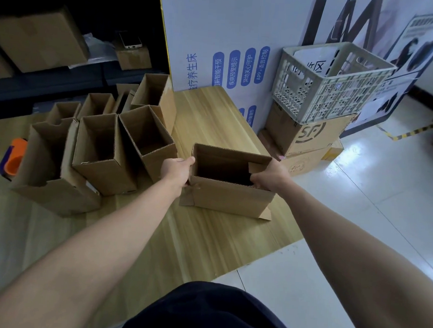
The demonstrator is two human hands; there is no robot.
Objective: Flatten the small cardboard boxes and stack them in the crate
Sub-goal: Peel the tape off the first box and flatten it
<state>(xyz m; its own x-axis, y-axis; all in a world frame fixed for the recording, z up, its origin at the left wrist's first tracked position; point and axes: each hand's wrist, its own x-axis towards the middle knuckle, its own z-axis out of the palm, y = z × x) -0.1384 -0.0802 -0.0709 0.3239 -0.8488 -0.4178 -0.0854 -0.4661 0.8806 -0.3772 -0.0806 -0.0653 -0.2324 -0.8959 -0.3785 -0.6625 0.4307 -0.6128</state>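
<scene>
Dark clothing point(202, 313), small box point(231, 197) held between left grip point(176, 171), right grip point(270, 175)

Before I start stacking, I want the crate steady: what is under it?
The grey plastic crate rests on a cardboard box printed SF, itself on a flatter cardboard box. The crate covers most of its top; that part is hidden.

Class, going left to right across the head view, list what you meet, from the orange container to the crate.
orange container → upright open boxes → left hand → held box → right hand → crate
</scene>
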